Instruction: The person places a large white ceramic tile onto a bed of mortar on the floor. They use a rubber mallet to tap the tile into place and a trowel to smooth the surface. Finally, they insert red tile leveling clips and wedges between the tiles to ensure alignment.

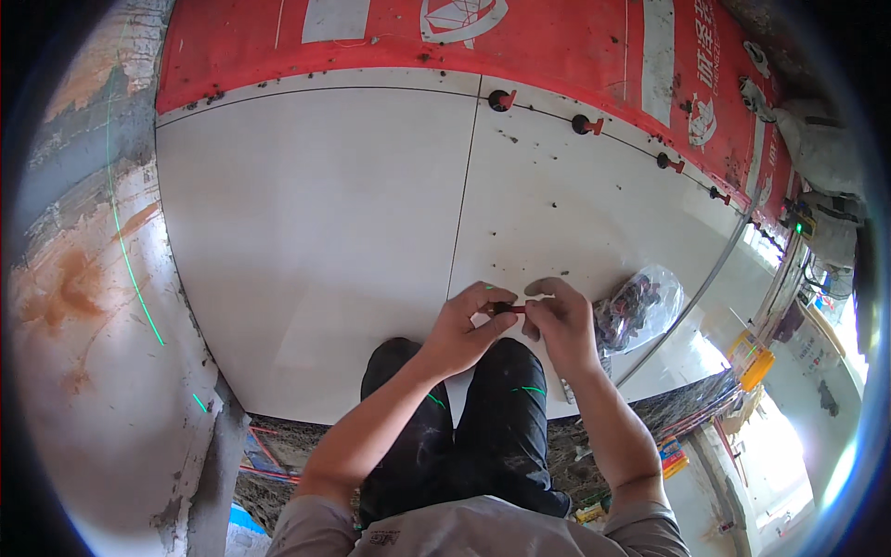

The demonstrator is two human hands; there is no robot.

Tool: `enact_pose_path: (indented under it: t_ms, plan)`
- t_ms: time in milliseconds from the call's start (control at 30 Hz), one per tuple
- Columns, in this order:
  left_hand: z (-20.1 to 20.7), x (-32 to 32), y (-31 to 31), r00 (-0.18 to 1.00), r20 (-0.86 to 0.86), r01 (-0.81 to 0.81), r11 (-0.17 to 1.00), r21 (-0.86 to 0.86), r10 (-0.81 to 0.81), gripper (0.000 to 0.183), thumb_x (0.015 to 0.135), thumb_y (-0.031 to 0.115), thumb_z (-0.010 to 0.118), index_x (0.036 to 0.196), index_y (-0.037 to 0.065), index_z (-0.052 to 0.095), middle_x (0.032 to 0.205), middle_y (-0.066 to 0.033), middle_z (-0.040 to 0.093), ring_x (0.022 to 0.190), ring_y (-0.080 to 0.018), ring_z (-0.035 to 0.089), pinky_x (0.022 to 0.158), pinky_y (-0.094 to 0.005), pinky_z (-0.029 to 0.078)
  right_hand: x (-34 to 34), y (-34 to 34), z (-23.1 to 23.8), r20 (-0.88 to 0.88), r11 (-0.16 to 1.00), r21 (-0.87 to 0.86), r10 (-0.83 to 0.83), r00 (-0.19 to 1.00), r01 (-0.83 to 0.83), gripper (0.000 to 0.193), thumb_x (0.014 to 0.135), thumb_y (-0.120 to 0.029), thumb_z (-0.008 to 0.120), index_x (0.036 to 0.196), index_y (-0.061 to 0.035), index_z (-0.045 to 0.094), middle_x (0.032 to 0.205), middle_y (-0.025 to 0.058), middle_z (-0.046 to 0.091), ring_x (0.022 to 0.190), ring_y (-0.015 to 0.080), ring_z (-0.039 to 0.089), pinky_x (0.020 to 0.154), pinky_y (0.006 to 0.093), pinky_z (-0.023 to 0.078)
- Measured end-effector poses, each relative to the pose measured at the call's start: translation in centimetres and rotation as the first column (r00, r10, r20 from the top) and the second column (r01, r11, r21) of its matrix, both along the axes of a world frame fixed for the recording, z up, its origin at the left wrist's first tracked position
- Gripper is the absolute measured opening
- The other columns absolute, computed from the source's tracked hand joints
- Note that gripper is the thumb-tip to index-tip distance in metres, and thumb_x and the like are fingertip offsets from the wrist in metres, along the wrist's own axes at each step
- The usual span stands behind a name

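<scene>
Above my knees, a small red-and-black tile leveler (516,308) is pinched between my two hands. My left hand (457,332) has its thumb and fingers closed on the dark end. At the red end, the thumb and fingertips of my right hand (568,327) close on the piece. A clear plastic bag (657,299) of red and black pieces lies right of my right hand. Several tile levelers with red handles, one of them a round black-based leveler (501,100), stand along the far joint of the large white tiles (306,232).
A red printed sheet (371,58) covers the floor beyond the joint. A thin grey hose or strip (689,311) curves past the bag. A yellow bucket (757,368) stands at the right. Green laser lines cross the left wall (83,306) and my trousers. Small dark crumbs dot the right tile.
</scene>
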State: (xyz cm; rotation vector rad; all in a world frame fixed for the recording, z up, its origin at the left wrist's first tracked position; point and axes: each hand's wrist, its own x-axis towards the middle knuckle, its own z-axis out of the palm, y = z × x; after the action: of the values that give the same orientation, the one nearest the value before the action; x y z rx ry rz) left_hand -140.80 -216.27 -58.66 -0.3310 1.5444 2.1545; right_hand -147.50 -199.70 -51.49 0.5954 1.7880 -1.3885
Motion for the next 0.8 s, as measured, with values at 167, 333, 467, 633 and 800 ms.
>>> enact_pose_path:
  t_ms: [167, 333, 467, 633, 800]
  plan:
    - [0.0, -3.1, -2.5, 0.945, 0.325, -0.081, 0.939, 0.334, -0.034, 0.035, 0.092, 0.015, 0.071, 0.119, -0.003, 0.059, 0.105, -0.009, 0.068, 0.094, -0.0132, 0.062, 0.086, -0.0304, 0.05, -1.5, -0.1, -1.0, -0.384, 0.947, -0.045, 0.278, 0.88, -0.319, 0.013, 0.092, -0.005, 0.062, 0.101, 0.0039, 0.066, 0.078, 0.0069, 0.066, 0.073, 0.0105, 0.063, 0.066, 0.0254, 0.05]
    - [-1.2, -7.3, -4.4, 0.984, -0.124, 0.031, 0.82, -0.572, -0.124, 0.078, 0.08, 0.035, 0.083, 0.138, -0.004, 0.047, 0.132, -0.0225, 0.059, 0.127, -0.033, 0.054, 0.105, -0.0455, 0.042, -7.2, -1.0, -2.3, -0.209, 0.961, 0.143, 0.262, 0.942, -0.236, 0.019, 0.096, -0.013, 0.06, 0.091, 0.0028, 0.069, 0.073, 0.0044, 0.063, 0.065, 0.0068, 0.056, 0.058, 0.024, 0.044]
    - [-6.1, -8.9, -5.6, 0.895, -0.3, -0.21, 0.281, -0.936, -0.33, 0.099, 0.071, 0.05, 0.083, 0.145, 0.0, 0.041, 0.151, -0.024, 0.038, 0.143, -0.0409, 0.031, 0.117, -0.0563, 0.023, -11.5, -2.8, -6.9, -0.335, 0.997, -0.028, 0.063, 0.94, -0.077, 0.023, 0.097, -0.013, 0.058, 0.096, 0.0062, 0.068, 0.073, 0.0055, 0.063, 0.061, 0.009, 0.056, 0.055, 0.0247, 0.045]
    - [-6.9, -7.2, -6.0, 0.88, -0.232, -0.13, 0.261, -0.957, -0.414, 0.105, 0.068, 0.051, 0.083, 0.148, 0.003, 0.036, 0.158, -0.0166, 0.031, 0.146, -0.0407, 0.026, 0.117, -0.0617, 0.017, -13.5, -4.9, -9.9, -0.362, 0.994, 0.084, 0.092, 0.928, -0.066, 0.023, 0.094, -0.016, 0.06, 0.097, 0.005, 0.07, 0.074, 0.0064, 0.066, 0.06, 0.0099, 0.056, 0.055, 0.026, 0.047]
    - [-6.9, -4.7, -6.3, 0.882, -0.2, -0.075, 0.292, -0.954, -0.426, 0.102, 0.07, 0.051, 0.082, 0.149, 0.006, 0.036, 0.159, -0.0139, 0.03, 0.147, -0.0409, 0.023, 0.118, -0.0616, 0.015, -13.1, -6.0, -10.5, -0.442, 0.928, 0.342, 0.3, 0.845, -0.15, 0.022, 0.088, -0.017, 0.065, 0.097, 0.0029, 0.07, 0.069, 0.0106, 0.068, 0.056, 0.0154, 0.059, 0.056, 0.0316, 0.049]
